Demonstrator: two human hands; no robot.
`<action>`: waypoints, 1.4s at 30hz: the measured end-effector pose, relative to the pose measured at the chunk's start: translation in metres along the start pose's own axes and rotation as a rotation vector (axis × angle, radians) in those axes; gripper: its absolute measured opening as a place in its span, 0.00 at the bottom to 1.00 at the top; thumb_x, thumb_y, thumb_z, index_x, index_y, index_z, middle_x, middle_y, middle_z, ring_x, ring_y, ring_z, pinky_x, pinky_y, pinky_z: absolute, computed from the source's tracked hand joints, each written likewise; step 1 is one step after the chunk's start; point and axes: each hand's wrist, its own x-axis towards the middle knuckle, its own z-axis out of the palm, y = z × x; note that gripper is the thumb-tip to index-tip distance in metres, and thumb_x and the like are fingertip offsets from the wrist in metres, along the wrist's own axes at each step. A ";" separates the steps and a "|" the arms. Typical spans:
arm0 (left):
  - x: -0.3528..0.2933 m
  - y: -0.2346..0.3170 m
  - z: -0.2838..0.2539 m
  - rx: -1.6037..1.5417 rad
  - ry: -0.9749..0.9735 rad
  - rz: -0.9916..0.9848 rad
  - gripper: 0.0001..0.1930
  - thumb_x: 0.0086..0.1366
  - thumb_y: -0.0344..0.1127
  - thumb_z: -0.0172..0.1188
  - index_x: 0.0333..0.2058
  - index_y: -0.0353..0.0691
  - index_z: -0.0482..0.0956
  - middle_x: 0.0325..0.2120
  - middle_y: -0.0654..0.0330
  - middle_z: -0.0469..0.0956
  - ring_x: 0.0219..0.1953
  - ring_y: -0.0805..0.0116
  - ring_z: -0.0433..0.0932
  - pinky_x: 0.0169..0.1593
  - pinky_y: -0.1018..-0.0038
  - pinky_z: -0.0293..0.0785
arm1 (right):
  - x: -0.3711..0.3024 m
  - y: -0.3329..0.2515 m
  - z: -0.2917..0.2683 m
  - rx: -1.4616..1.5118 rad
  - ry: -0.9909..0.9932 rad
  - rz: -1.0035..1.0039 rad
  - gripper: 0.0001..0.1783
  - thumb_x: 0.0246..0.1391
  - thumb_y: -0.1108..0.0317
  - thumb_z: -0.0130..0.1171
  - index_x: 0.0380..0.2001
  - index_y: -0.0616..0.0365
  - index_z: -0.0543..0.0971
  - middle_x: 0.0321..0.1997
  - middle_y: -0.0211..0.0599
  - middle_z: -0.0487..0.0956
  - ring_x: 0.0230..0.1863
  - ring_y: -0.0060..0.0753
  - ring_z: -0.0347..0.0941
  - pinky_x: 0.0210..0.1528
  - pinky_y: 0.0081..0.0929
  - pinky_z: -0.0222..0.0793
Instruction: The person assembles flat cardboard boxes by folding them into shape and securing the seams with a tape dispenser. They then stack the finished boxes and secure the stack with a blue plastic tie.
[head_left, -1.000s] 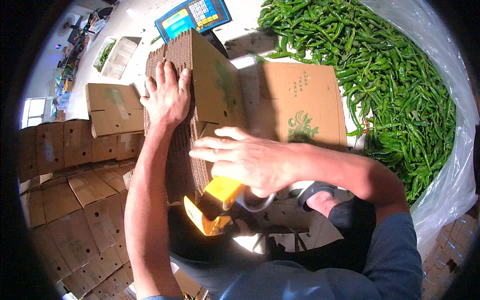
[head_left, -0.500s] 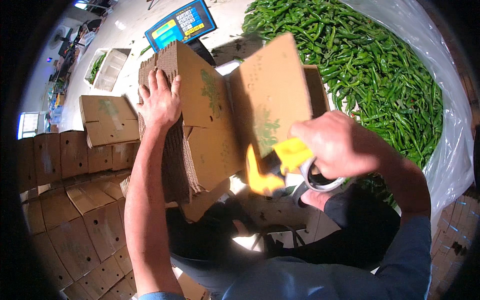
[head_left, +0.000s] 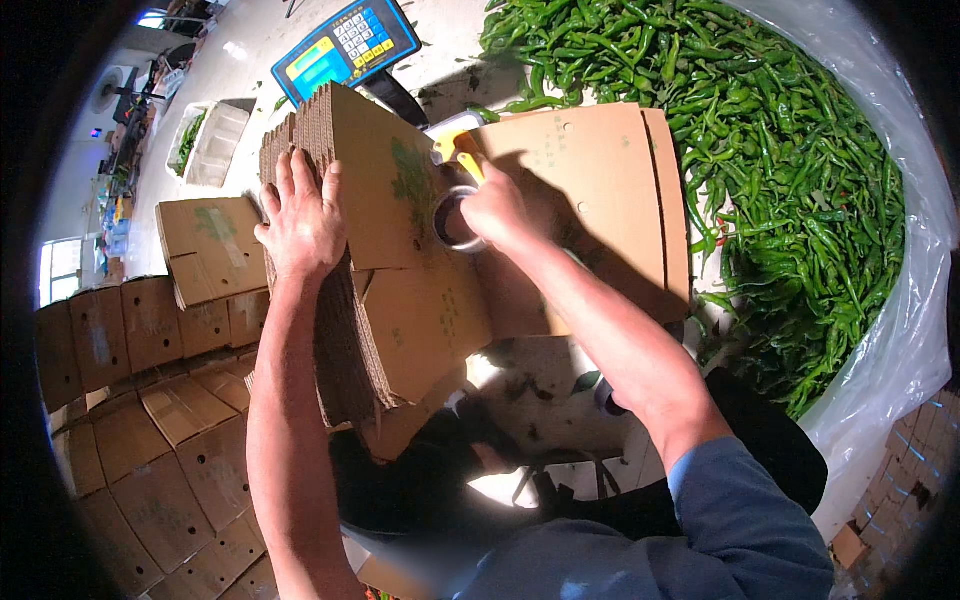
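Flattened cardboard boxes stand in an upright stack (head_left: 335, 370), ridged edges facing left. My left hand (head_left: 302, 225) lies along those edges with its fingers spread. My right hand (head_left: 500, 212) is closed around a yellow tape dispenser (head_left: 468, 160) carrying a roll of tape (head_left: 439, 225). The dispenser is close to the face of the foremost cardboard (head_left: 420, 330); whether it touches cannot be told. To the right, another cardboard piece (head_left: 610, 190) lies folded outward under my right forearm's shadow.
Green chili peppers (head_left: 790, 190) are heaped at the right beside clear plastic sheeting (head_left: 925, 250). A blue-framed scale display (head_left: 345, 50) stands behind the stack. At the left are a white crate (head_left: 218, 143), a flat box (head_left: 212, 240) and stacked cartons (head_left: 160, 500).
My right hand has carried the tape dispenser up and left, from the near right to the cardboard face. The right cardboard panel has swung down to the right. My left hand stays on the stack.
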 end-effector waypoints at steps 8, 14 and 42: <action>0.012 -0.020 0.022 0.040 0.085 0.087 0.36 0.67 0.66 0.34 0.65 0.48 0.53 0.68 0.59 0.49 0.68 0.47 0.49 0.61 0.36 0.52 | 0.035 -0.007 0.008 -0.236 -0.365 -0.133 0.28 0.47 0.72 0.50 0.55 0.57 0.71 0.50 0.52 0.77 0.52 0.48 0.74 0.54 0.39 0.69; 0.028 -0.041 0.043 0.034 0.099 0.173 0.37 0.66 0.66 0.34 0.66 0.48 0.52 0.68 0.58 0.48 0.68 0.48 0.48 0.61 0.37 0.50 | 0.052 -0.015 -0.007 -0.333 -0.528 -0.155 0.24 0.47 0.78 0.46 0.50 0.59 0.74 0.27 0.43 0.79 0.26 0.33 0.75 0.25 0.32 0.70; 0.009 -0.021 0.022 -0.042 0.064 0.068 0.36 0.67 0.65 0.33 0.66 0.48 0.52 0.68 0.57 0.48 0.68 0.46 0.48 0.63 0.40 0.50 | -0.045 0.002 0.011 -1.225 -1.772 -0.689 0.12 0.38 0.70 0.61 0.27 0.67 0.83 0.34 0.51 0.82 0.33 0.44 0.78 0.38 0.41 0.73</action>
